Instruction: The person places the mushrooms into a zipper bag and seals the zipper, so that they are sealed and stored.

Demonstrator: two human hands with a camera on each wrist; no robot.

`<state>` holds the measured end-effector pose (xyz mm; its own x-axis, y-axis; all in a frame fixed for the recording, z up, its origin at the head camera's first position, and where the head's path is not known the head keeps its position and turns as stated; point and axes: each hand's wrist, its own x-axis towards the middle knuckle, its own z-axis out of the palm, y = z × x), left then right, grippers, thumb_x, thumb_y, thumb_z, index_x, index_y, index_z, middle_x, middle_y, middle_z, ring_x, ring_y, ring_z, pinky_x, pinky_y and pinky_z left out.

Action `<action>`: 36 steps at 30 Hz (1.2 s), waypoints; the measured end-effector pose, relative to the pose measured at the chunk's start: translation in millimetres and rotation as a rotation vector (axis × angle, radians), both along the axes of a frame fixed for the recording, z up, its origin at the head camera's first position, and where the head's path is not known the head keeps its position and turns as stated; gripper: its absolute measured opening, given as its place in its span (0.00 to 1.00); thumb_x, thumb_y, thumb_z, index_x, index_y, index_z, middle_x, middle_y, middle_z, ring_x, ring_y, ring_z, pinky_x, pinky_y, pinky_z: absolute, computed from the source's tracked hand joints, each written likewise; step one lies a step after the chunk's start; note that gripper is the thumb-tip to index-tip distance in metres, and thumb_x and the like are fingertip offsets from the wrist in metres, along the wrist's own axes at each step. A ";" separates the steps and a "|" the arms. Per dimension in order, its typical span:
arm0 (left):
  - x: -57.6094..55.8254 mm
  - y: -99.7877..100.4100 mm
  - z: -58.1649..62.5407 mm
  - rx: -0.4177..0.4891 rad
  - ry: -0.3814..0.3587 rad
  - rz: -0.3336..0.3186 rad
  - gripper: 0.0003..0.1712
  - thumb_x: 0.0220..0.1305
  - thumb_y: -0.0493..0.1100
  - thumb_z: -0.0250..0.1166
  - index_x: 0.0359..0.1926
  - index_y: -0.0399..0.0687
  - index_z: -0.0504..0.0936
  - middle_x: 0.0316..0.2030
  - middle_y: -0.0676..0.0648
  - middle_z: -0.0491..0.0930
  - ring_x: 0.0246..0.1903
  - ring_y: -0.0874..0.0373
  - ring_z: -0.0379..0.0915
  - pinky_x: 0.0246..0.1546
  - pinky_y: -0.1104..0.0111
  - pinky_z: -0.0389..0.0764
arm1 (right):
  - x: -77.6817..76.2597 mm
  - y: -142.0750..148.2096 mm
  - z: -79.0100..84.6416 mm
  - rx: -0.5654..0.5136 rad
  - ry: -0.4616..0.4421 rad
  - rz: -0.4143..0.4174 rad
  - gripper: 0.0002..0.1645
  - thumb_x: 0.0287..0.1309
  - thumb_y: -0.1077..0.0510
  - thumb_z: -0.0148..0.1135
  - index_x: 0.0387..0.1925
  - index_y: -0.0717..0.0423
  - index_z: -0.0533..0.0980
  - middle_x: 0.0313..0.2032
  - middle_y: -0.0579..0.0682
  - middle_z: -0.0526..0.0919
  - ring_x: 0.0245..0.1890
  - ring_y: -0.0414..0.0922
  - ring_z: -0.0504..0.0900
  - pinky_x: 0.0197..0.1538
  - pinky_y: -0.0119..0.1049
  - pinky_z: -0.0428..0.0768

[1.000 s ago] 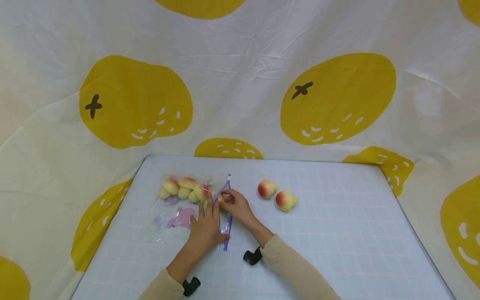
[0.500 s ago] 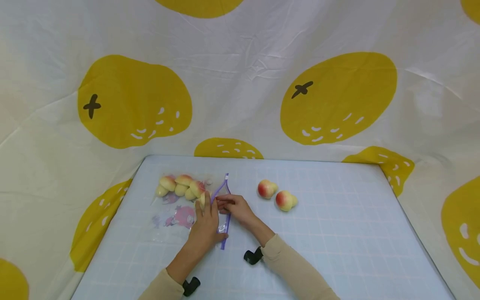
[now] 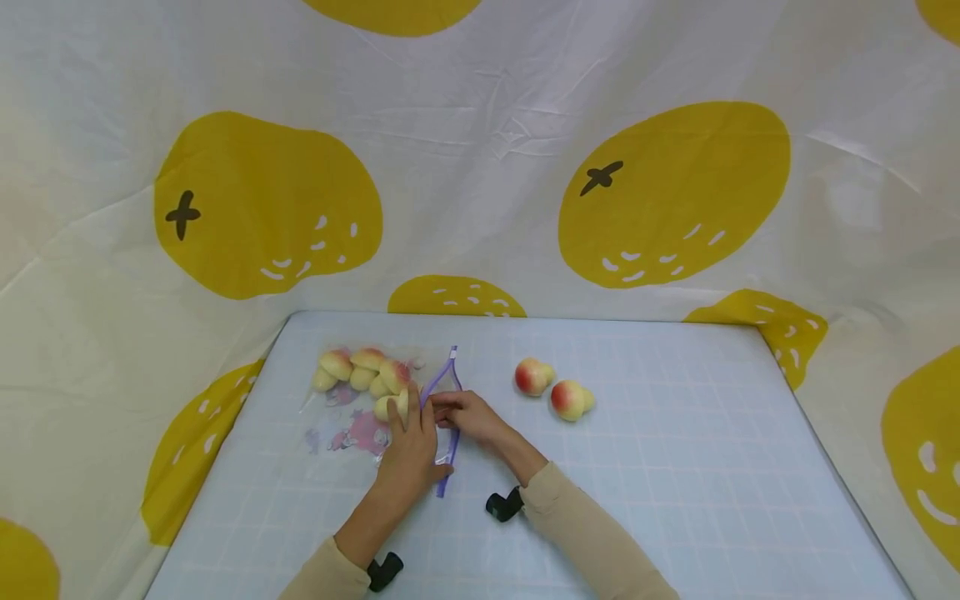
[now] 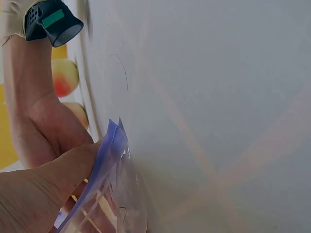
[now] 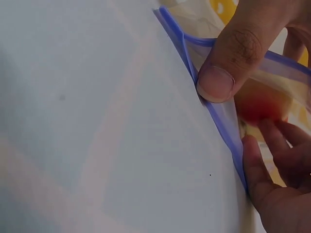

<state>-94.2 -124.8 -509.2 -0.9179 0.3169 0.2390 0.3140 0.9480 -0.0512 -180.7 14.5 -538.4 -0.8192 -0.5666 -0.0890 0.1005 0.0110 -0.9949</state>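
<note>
A clear zip bag with a purple zip edge and pink cartoon print lies on the table's left half. Several red-and-yellow toy mushrooms sit inside it, the nearest one partly behind my left fingers. My left hand rests spread on the bag at its mouth, fingers straight. Its thumb presses the lower purple lip in the right wrist view. My right hand is at the mouth, fingers loosely bent; in the right wrist view they are near a mushroom without gripping it.
Right of the bag, two loose toy mushrooms lie on the pale checked table. A black wrist camera hangs under each forearm. A white curtain with yellow fruit print stands behind the table.
The mushroom that my right fingers held at the bag's mouth has gone further left into the bag, and they have let go. Both loose mushrooms stayed put.
</note>
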 end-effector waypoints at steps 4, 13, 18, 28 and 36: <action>-1.1 -1.2 0.9 -0.090 0.035 -0.019 0.73 0.31 0.69 0.82 0.66 0.20 0.64 0.68 0.20 0.55 0.70 0.31 0.52 0.65 0.35 0.55 | 0.5 -1.0 1.8 0.016 0.022 0.022 0.29 0.58 0.79 0.40 0.60 0.76 0.72 0.52 0.68 0.81 0.47 0.51 0.83 0.54 0.43 0.81; -1.5 -2.0 1.8 -0.097 0.067 -0.038 0.73 0.27 0.69 0.83 0.64 0.21 0.64 0.68 0.19 0.55 0.70 0.33 0.53 0.65 0.35 0.55 | 0.5 -5.5 0.6 0.016 0.046 0.054 0.25 0.56 0.78 0.45 0.53 0.72 0.78 0.49 0.62 0.85 0.49 0.46 0.82 0.53 0.36 0.78; 0.0 -1.2 2.1 -0.046 0.050 -0.023 0.73 0.27 0.67 0.84 0.64 0.21 0.64 0.69 0.20 0.53 0.68 0.30 0.55 0.66 0.36 0.54 | -0.1 -7.7 -1.4 0.032 0.060 0.068 0.16 0.57 0.77 0.51 0.45 0.71 0.79 0.45 0.58 0.86 0.43 0.42 0.81 0.51 0.34 0.77; 1.3 -0.6 3.6 0.000 0.001 -0.005 0.71 0.30 0.65 0.85 0.65 0.21 0.65 0.71 0.20 0.49 0.69 0.26 0.51 0.67 0.38 0.54 | 4.3 18.2 9.6 0.007 0.100 0.062 0.25 0.65 0.76 0.49 0.63 0.73 0.70 0.56 0.67 0.80 0.57 0.60 0.79 0.61 0.44 0.75; 2.1 -1.4 3.9 0.077 -0.059 0.038 0.68 0.32 0.60 0.86 0.67 0.23 0.65 0.73 0.23 0.45 0.66 0.18 0.47 0.47 0.50 0.82 | 13.1 60.4 25.7 0.149 0.271 -0.036 0.22 0.69 0.69 0.55 0.62 0.68 0.73 0.54 0.62 0.82 0.59 0.58 0.78 0.62 0.46 0.74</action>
<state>-92.1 -126.2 -505.3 -0.9423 0.2640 0.2060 0.2776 0.9599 0.0396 -167.7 74.9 -512.7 -0.8438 -0.5339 0.0551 -0.1649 0.1603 -0.9732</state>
